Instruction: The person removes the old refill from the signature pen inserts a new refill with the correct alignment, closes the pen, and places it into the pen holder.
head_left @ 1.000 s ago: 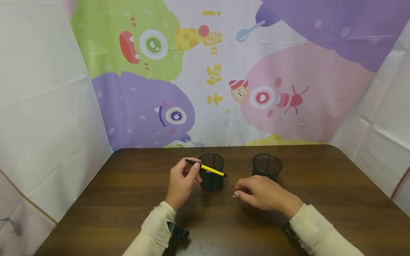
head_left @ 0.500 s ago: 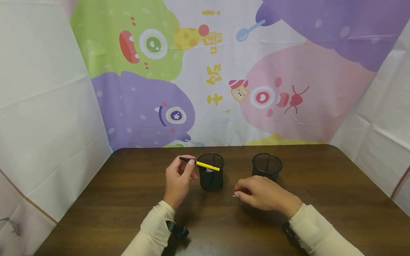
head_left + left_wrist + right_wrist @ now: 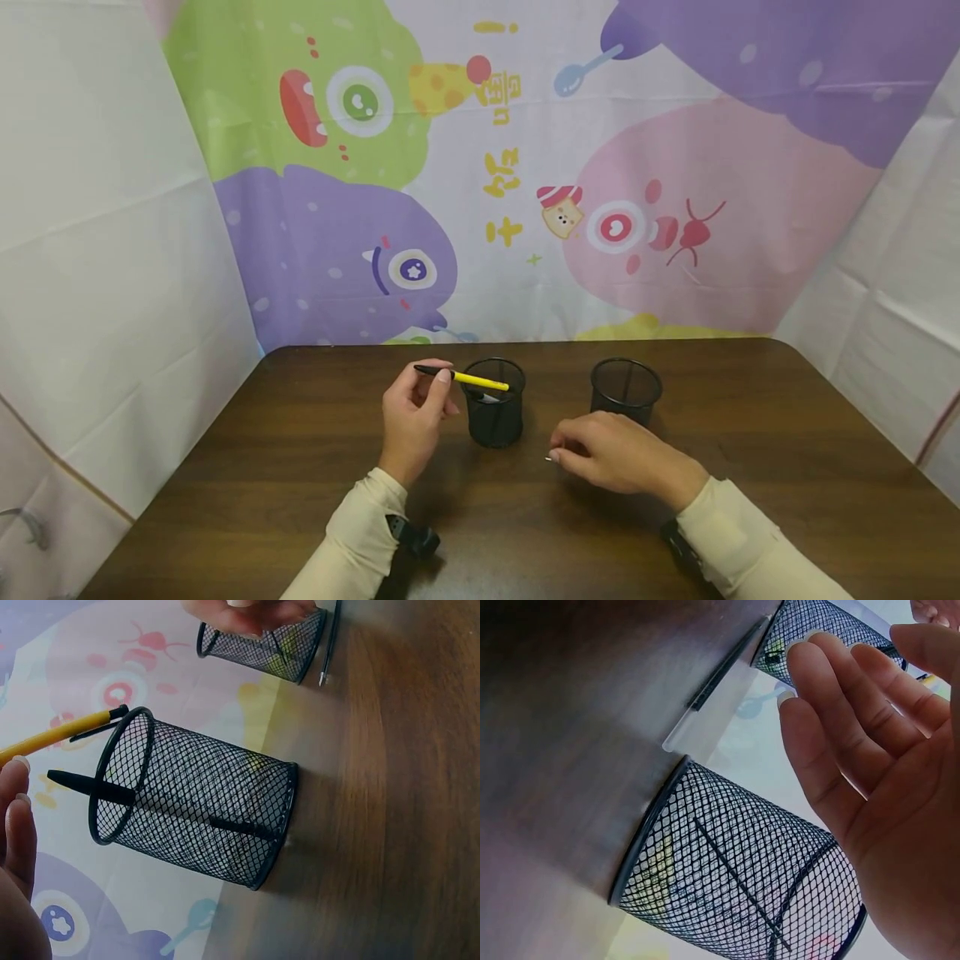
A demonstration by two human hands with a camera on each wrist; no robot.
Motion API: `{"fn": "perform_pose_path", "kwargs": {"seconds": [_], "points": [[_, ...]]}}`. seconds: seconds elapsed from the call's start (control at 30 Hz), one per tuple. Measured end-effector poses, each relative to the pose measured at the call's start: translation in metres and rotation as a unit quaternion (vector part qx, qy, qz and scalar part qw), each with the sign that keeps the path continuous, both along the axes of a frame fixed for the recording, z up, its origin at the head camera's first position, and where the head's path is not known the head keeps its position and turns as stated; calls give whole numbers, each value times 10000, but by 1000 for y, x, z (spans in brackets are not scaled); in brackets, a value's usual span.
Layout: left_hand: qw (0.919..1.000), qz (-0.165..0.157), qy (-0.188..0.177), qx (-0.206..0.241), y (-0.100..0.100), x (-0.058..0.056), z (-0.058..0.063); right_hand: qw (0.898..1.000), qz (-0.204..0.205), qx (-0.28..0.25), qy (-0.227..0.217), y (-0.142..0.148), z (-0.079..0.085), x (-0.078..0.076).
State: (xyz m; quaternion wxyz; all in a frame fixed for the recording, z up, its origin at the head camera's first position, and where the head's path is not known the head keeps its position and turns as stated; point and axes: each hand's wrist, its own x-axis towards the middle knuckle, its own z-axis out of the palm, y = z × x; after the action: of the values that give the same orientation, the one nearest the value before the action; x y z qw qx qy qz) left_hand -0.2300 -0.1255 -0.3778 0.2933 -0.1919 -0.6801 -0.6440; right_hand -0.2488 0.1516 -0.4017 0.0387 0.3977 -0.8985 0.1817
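Observation:
My left hand (image 3: 412,414) pinches a yellow pen (image 3: 482,382) with a black end, held nearly level. Its far end overlaps the mouth of the left black mesh pen cup (image 3: 495,423). Inside that cup leans a second pen (image 3: 71,781), its dark tip above the rim in the left wrist view. My right hand (image 3: 611,450) hovers before the right mesh pen cup (image 3: 624,402), fingers loosely bent and holding nothing in the right wrist view. A pen (image 3: 727,667), dark with a clear part, lies on the table by that hand; only its tip shows in the head view.
Both cups stand upright on the brown wooden table (image 3: 300,467), a gap between them. Behind the table hangs a cartoon-printed cloth (image 3: 510,292); pale cloth walls (image 3: 112,250) flank both sides.
My left hand has drawn left and slightly away with the yellow pen, so the pen's far end has gone from past the left cup's right side to over its mouth. The right hand stays still.

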Motion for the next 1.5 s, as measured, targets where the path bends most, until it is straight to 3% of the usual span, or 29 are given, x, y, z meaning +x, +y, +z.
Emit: {"fn": "perform_pose_path", "kwargs": {"seconds": [0.27,0.5,0.83,1.13,1.5], "points": [[9999,113,-21,-124,1,-1,-2,10000,8,0,5,0,-1,0],[9980,276,276,-501,5,-1,1,9999,37,6,110,0,-1,1],[9924,573,408,-1008,9,-2,-2,9999,-8,84,99,0,1,1],[9903,533,473,-1191,8,-5,-9,9999,42,68,-85,-2,-1,1],[9919,258,366,-1191,12,-7,-10,9999,65,123,43,-3,-1,1]]}}
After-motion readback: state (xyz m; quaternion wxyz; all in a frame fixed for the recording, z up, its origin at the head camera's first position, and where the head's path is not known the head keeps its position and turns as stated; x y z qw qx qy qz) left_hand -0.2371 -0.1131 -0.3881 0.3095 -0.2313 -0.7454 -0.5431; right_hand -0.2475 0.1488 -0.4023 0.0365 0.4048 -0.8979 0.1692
